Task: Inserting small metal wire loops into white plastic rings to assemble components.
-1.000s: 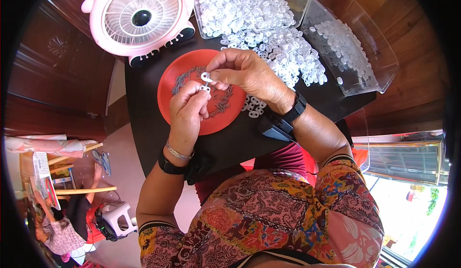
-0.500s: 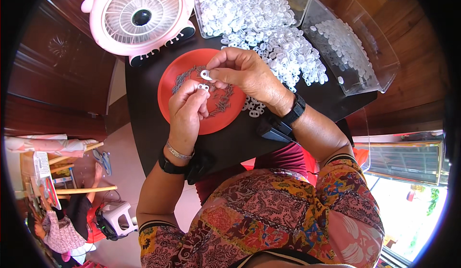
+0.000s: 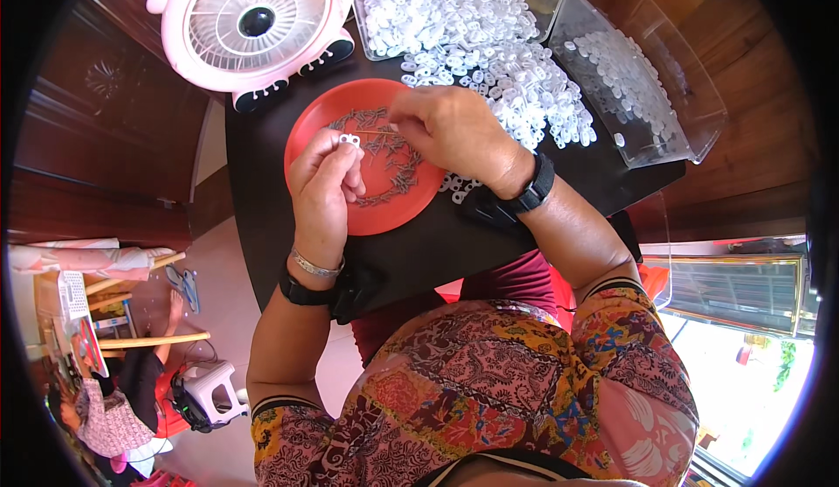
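Note:
Over the red plate [image 3: 308, 192], my left hand [image 3: 325, 181] pinches a small white plastic piece with holes [image 3: 350, 139] between thumb and fingers. To its right, my right hand [image 3: 459, 133] is above the plate's right side with fingers closed. A thin tan strand or stick [image 3: 371, 131] runs from its fingertips toward the left hand; what the fingers hold is mostly hidden. Small grey screws [image 3: 404, 177] lie scattered in the plate.
Loose white two-holed pieces [image 3: 524, 94] are heaped on the dark table [image 3: 288, 269] behind my right hand. A clear bin [image 3: 690, 111] with more stands at the right, a pink fan [image 3: 175, 50] back left. Another person [image 3: 118, 417] is at the lower left.
The hands have moved apart. My left hand shifted slightly left with its white piece. My right hand turned over and moved right; the white piece in its fingers no longer shows.

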{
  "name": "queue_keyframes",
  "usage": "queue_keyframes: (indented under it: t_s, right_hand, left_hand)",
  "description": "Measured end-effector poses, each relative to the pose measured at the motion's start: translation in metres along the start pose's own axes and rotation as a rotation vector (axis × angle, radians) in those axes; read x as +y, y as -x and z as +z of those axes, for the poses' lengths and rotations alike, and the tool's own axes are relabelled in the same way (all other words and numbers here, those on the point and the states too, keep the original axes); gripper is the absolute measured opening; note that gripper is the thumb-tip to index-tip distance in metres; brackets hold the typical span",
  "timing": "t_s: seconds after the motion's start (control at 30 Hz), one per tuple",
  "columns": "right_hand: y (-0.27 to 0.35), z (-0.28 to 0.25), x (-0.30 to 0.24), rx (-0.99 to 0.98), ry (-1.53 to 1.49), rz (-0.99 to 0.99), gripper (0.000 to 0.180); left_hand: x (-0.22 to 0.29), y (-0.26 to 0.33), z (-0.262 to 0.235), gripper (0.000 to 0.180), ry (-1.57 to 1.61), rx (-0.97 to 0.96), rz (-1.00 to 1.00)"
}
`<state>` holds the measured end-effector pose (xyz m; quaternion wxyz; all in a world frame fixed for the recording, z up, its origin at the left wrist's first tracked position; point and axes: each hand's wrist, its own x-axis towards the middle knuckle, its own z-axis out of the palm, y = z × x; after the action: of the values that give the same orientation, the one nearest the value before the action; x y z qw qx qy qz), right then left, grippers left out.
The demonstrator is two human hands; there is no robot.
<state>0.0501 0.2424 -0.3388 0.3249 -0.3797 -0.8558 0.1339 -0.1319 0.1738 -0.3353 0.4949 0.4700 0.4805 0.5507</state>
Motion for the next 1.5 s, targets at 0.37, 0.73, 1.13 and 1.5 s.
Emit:
queue_keyframes:
  t_s: [0.37, 0.73, 1.13, 1.5]
  right_hand:
    - [0.009, 0.008, -0.018, -0.345, 0.071, -0.381, 0.010]
    - [0.007, 0.009, -0.010, -0.187, -0.062, -0.232, 0.011]
    - [0.000, 0.011, -0.005, -0.280, -0.598, 0.138, 0.016]
    - [-0.003, 0.000, -0.008, -0.260, -0.627, 0.180, 0.011]
  left_hand:
    - [0.000, -0.001, -0.004, 0.017, 0.035, 0.019, 0.023]
    - [-0.001, -0.002, -0.003, 0.016, 0.028, 0.008, 0.021]
    - [-0.001, -0.002, -0.002, 0.016, 0.036, 0.004, 0.014]
    - [-0.002, -0.002, -0.001, 0.016, 0.016, -0.013, -0.004]
